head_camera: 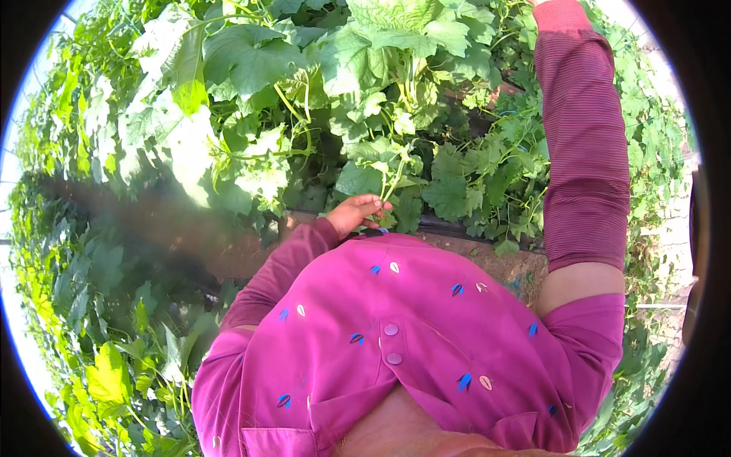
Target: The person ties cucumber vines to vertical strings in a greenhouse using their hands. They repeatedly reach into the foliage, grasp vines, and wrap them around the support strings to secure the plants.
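Observation:
My left hand is low in front of my body, thumb and fingers pinched on a thin pale-green vine shoot. The shoot rises from my fingers into a climbing plant with broad lobed leaves, which looks like a gourd-type vine. My right arm, in a maroon ribbed sleeve, stretches far up along the right side. Its cuff meets the top edge of the picture, and the right hand lies beyond it, out of view.
Dense foliage fills the area ahead, with curling stems and tendrils. Another leafy row stands at the left and behind. Bare soil and a dark strip run along the plants' base. Strong sunlight washes out some leaves.

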The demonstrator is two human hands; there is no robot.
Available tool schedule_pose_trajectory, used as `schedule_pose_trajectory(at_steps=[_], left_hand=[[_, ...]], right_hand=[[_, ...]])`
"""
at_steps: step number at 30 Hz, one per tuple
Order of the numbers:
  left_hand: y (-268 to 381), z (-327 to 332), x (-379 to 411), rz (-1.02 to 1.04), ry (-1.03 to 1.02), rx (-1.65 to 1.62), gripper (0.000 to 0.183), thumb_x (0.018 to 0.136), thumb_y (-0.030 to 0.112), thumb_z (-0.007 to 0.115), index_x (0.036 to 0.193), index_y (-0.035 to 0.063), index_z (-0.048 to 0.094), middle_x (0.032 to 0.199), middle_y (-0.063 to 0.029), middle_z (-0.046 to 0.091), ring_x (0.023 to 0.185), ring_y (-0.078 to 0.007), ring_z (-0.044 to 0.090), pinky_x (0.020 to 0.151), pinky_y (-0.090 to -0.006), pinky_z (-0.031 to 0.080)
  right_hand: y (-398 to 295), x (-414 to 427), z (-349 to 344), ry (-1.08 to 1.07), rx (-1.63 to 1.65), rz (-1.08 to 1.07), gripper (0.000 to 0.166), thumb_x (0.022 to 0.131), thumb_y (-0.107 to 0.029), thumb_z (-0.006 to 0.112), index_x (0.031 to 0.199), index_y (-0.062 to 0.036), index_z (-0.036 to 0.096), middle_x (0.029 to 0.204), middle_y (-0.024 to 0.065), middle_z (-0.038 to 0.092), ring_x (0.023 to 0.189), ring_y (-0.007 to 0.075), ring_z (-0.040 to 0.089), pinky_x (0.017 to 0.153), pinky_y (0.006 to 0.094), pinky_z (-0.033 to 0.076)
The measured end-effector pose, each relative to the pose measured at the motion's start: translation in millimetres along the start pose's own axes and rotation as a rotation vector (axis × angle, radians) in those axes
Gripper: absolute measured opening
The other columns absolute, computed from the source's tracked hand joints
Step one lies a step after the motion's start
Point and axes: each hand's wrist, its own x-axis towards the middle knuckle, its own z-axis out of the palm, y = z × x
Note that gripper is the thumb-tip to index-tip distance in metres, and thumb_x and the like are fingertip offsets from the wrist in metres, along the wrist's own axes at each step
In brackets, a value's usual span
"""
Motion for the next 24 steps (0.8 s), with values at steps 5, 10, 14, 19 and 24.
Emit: schedule_pose_trajectory(at_steps=[5,10,14,19,24], left_hand=[[-11,-1,-15,0.082,0.052,-0.171,0.020,0.094,0.021,0.049,0.104,0.0062,0.056,0.096,-0.0022,0.056,0.100,-0.0154,0.054,0.083,-0.0328,0.049],[-31,-23,-37,0.198,0.285,-0.512,0.017,0.093,0.023,0.049,0.085,0.0084,0.053,0.085,-0.0028,0.055,0.101,-0.0219,0.057,0.083,-0.0383,0.050],[-17,-29,-53,0.301,0.390,-0.596,0.018,0.095,0.025,0.045,0.087,0.0096,0.052,0.083,-0.0019,0.055,0.096,-0.0193,0.056,0.082,-0.0380,0.049],[11,-48,-45,0.436,0.486,-0.534,0.012,0.092,0.020,0.051,0.099,0.0104,0.055,0.086,-0.0007,0.055,0.087,-0.0153,0.054,0.078,-0.0360,0.049],[74,-48,-4,0.378,0.612,-0.385,0.032,0.081,0.016,0.067,0.109,0.0100,0.051,0.097,-0.0012,0.057,0.089,-0.0129,0.054,0.075,-0.0317,0.046]], right_hand=[[122,-60,-50,0.389,0.046,0.191,0.024,0.089,-0.008,0.049,0.110,0.0024,0.053,0.092,0.0126,0.061,0.070,0.0126,0.058,0.059,0.0243,0.047],[218,-181,30,-0.041,0.326,0.802,0.019,0.086,-0.007,0.053,0.104,-0.0032,0.058,0.090,0.0050,0.061,0.070,0.0119,0.057,0.055,0.0240,0.046],[253,-193,94,-0.136,-0.107,0.457,0.022,0.084,-0.017,0.061,0.104,-0.0080,0.061,0.093,0.0059,0.063,0.074,0.0150,0.058,0.068,0.0273,0.047],[242,-185,121,-0.359,-0.338,0.345,0.016,0.081,-0.018,0.062,0.088,-0.0040,0.062,0.079,0.0069,0.063,0.073,0.0153,0.059,0.069,0.0294,0.047],[227,-215,136,-0.437,0.099,0.455,0.008,0.085,-0.009,0.058,0.088,-0.0018,0.058,0.077,-0.0002,0.057,0.068,0.0071,0.053,0.062,0.0214,0.044]])
